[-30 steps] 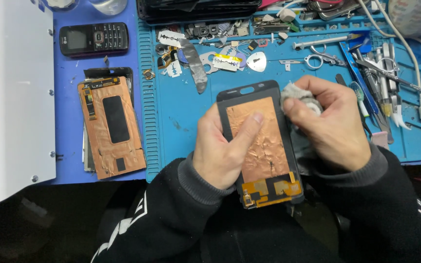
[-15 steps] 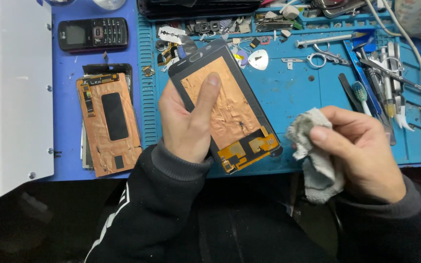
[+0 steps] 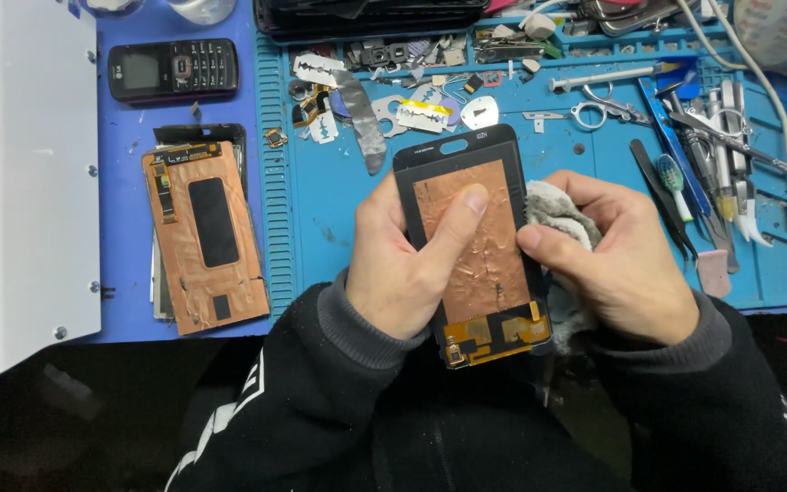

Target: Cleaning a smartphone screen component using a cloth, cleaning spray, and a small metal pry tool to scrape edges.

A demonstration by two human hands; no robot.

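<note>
Left hand [image 3: 403, 273]: I grip the copper-backed screen panel [image 3: 475, 246], long axis running away from me.
Right hand [image 3: 626, 264]: pinching the grey cloth [image 3: 553, 214] at the panel's right edge.

Tools [image 3: 712, 137] are crowding the mat's right side, scrap parts [image 3: 393, 91] are blocking its top, while bare blue mat [image 3: 321, 210] is lying open leftward.

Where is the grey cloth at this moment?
In the head view, the grey cloth is in the right hand, pressed against the right edge of the copper-backed phone screen that the left hand holds over the blue mat.
</note>
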